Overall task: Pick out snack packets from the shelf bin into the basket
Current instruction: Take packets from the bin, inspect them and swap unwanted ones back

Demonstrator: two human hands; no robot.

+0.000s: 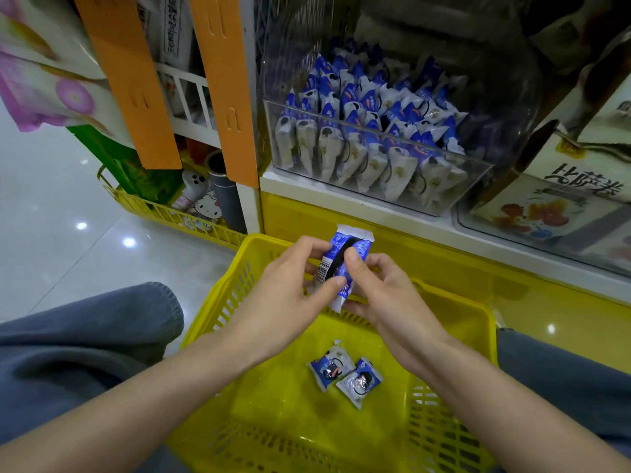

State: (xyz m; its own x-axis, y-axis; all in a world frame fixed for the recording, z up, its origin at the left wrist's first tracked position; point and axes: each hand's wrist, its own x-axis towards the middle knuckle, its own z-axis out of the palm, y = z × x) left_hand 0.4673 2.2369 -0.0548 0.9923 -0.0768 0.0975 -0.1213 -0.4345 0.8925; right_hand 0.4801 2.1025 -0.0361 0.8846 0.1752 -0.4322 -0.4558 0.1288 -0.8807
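Below the shelf bin (pixel 375 132) at 1 o'clock, my left hand (pixel 283 295) and right hand (pixel 386 295) both pinch one snack packet (pixel 345 264) above the basket (pixel 218 302), so I should lower it and let go softly.

The left hand (pixel 286 288) and right hand (pixel 386 295) meet, curled fingers (pixel 312 244) pinching one snack packet (pixel 351 238).

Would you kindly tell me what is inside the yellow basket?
Two blue-and-white snack packets lie side by side on the floor of the yellow basket. The left hand and right hand hold a third packet above it, hiding part of its far side.
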